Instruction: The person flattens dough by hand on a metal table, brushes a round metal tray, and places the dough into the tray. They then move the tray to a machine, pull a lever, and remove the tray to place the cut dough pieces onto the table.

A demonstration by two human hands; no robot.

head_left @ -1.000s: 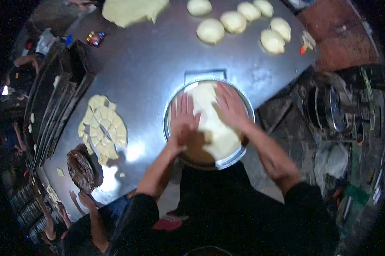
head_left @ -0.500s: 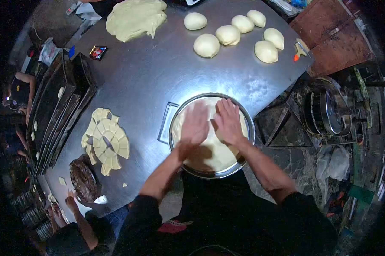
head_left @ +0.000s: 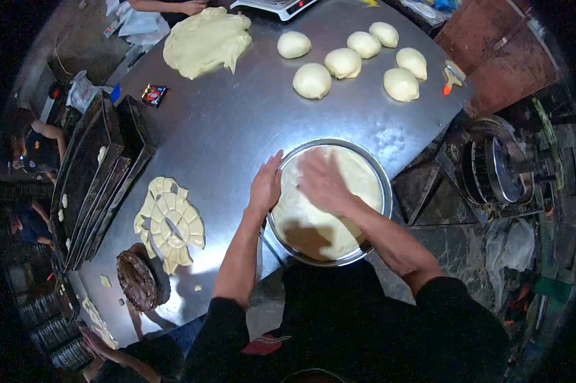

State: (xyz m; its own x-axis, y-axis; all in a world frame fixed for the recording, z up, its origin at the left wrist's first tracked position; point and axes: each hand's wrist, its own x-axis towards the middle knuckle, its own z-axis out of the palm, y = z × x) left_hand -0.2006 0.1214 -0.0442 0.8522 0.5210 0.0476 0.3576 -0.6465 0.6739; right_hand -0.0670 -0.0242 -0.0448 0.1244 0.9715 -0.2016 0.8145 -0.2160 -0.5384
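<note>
A round metal pan (head_left: 388,191) stands at the table edge in front of me, with a flat sheet of pale dough (head_left: 358,175) spread inside it. Against the pan's left rim lies my left hand (head_left: 266,185), its fingers stretched out along the side. My right hand (head_left: 326,184) is flat over the upper left of the dough, palm down, its fingers blurred by motion. Neither hand holds a loose object. My right forearm crosses the pan's lower right and hides part of it.
Several dough balls (head_left: 343,63) and a brush (head_left: 452,75) lie at the far right, a large dough mass (head_left: 208,41) and scale (head_left: 278,5) at the back. Left are cut dough pieces (head_left: 173,220), a bowl of brown filling (head_left: 137,281) and stacked trays (head_left: 106,191). Other people work nearby.
My left hand has moved left off the dough to the pan's rim. My right hand has shifted left across the dough. The view has tilted, and a person's hand now shows by the dough mass.
</note>
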